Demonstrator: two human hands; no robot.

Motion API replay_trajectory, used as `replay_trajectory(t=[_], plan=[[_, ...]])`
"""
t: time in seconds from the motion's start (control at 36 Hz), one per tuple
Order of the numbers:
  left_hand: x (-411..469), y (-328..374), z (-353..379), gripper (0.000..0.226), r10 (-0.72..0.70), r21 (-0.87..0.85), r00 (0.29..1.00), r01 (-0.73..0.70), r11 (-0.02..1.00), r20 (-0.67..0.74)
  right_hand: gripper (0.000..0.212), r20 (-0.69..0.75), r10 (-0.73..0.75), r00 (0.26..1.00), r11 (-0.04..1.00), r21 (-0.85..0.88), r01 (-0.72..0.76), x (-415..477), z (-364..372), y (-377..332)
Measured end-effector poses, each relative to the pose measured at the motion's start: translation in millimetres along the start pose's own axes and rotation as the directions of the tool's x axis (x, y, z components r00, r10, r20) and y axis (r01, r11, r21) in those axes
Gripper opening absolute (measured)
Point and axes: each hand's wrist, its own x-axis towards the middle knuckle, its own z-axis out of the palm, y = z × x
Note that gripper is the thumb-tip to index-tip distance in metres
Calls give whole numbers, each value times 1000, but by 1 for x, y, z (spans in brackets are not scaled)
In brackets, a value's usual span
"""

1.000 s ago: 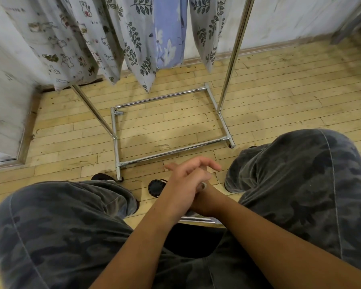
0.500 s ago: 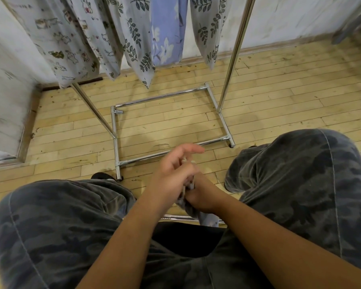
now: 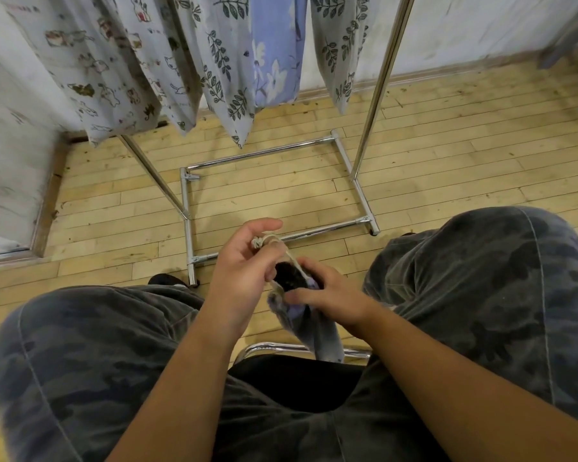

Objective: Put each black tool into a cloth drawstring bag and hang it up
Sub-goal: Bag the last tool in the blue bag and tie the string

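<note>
Between my knees I hold a pale blue-grey cloth drawstring bag (image 3: 311,325) that hangs down toward the chair edge. The top of a black tool (image 3: 289,277) shows in the bag's open mouth. My left hand (image 3: 244,278) pinches the knotted beige drawstring (image 3: 264,242) and pulls it up and to the left. My right hand (image 3: 327,295) grips the bag's neck just below the opening. Several printed cloth bags (image 3: 221,61) hang from the metal rack (image 3: 377,88) ahead of me.
The rack's chrome base frame (image 3: 281,235) lies on the wooden plank floor (image 3: 447,155) just beyond my hands. My camouflage-trousered knees (image 3: 481,278) flank the hands. A chrome chair rail (image 3: 271,346) runs under the bag. White walls stand left and behind.
My hands have risen and drawn apart. The bag's mouth with the black tool in it has come into view, and my left hand has pulled the drawstring out to the upper left.
</note>
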Motion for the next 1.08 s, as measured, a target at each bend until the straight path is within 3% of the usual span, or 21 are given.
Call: replay_trajectory(t=[0.22, 0.39, 0.47, 0.58, 0.67, 0.83, 0.97, 1.08], plan=[[0, -4, -2, 27, 5, -64, 1000, -5, 998, 0, 28, 48, -30, 998, 999, 24, 29, -1, 5, 0], [-4, -3, -3, 24, -32, -42, 998, 34, 999, 46, 9, -79, -36, 996, 996, 73, 42, 3, 1, 2], [-6, -3, -4, 24, -66, -18, 994, 67, 998, 88, 28, -149, -73, 986, 988, 121, 91, 4, -3, 1], [-7, -4, -5, 25, -115, 20, 985, 114, 993, 125, 18, -222, -68, 973, 986, 133, 100, 4, -7, 2], [-4, -7, -8, 25, -82, 103, 993, 73, 992, 85, 29, -224, -85, 971, 984, 131, 117, 3, -5, 0], [-3, -11, -6, 24, -63, 90, 997, 58, 994, 50, 17, -138, -138, 981, 990, 5, 140, 2, -4, 3], [-6, -9, 3, 30, -46, -35, 996, 49, 998, 78, 8, -8, -97, 995, 974, -207, 93, 2, 2, 6], [-11, -8, 13, 33, -60, -39, 993, 64, 997, 104, 6, 16, -53, 998, 936, -348, 56, 3, 6, 8]])
